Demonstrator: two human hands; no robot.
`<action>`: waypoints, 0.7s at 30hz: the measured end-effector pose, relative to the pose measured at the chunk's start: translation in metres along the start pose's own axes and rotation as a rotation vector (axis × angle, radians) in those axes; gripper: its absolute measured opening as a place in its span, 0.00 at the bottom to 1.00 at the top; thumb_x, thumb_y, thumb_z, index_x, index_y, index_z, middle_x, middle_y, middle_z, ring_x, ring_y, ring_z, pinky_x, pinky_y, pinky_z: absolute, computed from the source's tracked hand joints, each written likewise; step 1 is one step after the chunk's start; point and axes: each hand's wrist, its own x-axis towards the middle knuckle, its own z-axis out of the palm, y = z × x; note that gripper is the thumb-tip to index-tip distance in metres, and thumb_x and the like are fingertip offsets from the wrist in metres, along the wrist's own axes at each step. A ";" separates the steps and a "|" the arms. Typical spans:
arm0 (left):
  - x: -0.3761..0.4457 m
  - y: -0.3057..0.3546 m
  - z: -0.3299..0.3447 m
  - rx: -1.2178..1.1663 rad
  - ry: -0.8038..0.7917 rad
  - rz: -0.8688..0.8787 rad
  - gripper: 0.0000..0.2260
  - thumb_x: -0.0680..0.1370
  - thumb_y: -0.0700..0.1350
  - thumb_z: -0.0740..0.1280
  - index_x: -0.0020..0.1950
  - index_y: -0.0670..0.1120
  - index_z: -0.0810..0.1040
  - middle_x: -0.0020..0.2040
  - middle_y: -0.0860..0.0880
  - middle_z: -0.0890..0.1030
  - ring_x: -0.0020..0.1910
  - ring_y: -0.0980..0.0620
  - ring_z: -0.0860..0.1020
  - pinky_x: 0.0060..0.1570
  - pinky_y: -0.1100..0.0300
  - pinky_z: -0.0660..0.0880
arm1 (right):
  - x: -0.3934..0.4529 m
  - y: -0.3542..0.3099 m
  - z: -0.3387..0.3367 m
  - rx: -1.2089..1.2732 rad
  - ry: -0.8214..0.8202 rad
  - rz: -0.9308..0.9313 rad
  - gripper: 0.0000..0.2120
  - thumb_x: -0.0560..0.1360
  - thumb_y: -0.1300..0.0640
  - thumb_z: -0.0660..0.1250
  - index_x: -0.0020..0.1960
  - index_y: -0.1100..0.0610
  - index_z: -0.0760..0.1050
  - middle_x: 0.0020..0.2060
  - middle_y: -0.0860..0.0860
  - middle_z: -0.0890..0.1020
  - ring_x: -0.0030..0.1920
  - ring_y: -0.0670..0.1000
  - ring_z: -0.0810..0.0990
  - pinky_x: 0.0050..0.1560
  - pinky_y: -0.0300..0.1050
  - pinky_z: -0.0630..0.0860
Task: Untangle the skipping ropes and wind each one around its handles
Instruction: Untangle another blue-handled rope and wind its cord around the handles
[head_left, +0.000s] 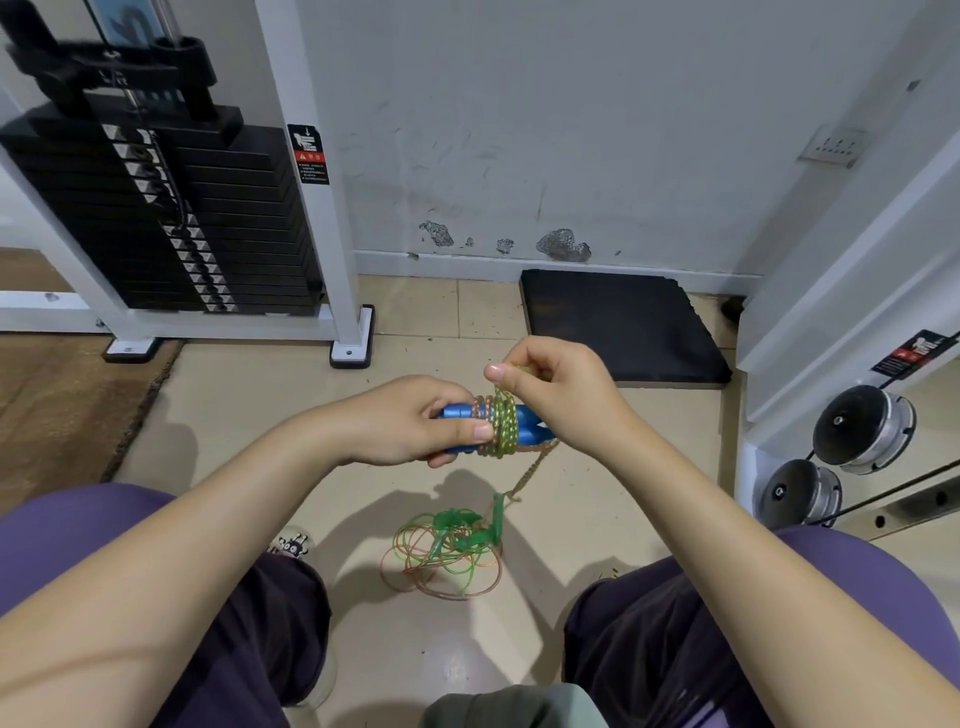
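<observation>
Beige glossy floor tiles (249, 405) run up to a scuffed white wall (519, 130) with four patches of flaked paint low down. Taking the blue handles (530, 431) as the landmark: two smooth blue cylinders lie side by side, held level above the floor. One left hand (415, 423) grips their left end, fingers curled round them, thumb pressed on the coils. One right hand (550, 392), just above and right of them, pinches the braided yellow-green rope (503, 421), which is wound in several tight turns around their middle; a loose length hangs down from their right end. Below them on the tiles lies a second rope (441, 556), thin, translucent, green and orange, in a loose tangled heap with green handles (462, 522). Beyond and right of them lies one flat black square mat (623, 322). Far left stands one black weight stack (156, 208) in a white frame. Far right sit two round metal-rimmed discs (831, 457). One brown fibrous carpet (62, 405) lies left.
</observation>
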 end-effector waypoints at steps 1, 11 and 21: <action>0.000 -0.001 0.000 0.002 0.018 0.017 0.14 0.78 0.55 0.65 0.41 0.45 0.75 0.29 0.53 0.76 0.26 0.57 0.69 0.30 0.65 0.66 | 0.001 0.001 -0.001 0.024 -0.011 0.012 0.08 0.74 0.51 0.72 0.39 0.52 0.78 0.29 0.44 0.73 0.28 0.41 0.69 0.32 0.34 0.65; 0.002 0.000 0.000 -0.204 0.130 0.081 0.13 0.78 0.53 0.64 0.40 0.47 0.72 0.29 0.50 0.74 0.26 0.56 0.68 0.27 0.66 0.65 | -0.002 0.000 -0.004 0.422 -0.038 0.139 0.08 0.79 0.52 0.67 0.44 0.55 0.78 0.34 0.47 0.78 0.34 0.45 0.76 0.36 0.41 0.73; 0.010 0.000 -0.009 -0.721 0.333 0.083 0.14 0.80 0.53 0.63 0.45 0.43 0.74 0.29 0.49 0.71 0.22 0.57 0.61 0.24 0.66 0.59 | -0.006 0.003 0.003 0.685 -0.233 0.218 0.11 0.76 0.58 0.70 0.58 0.57 0.77 0.30 0.49 0.66 0.26 0.46 0.59 0.30 0.42 0.52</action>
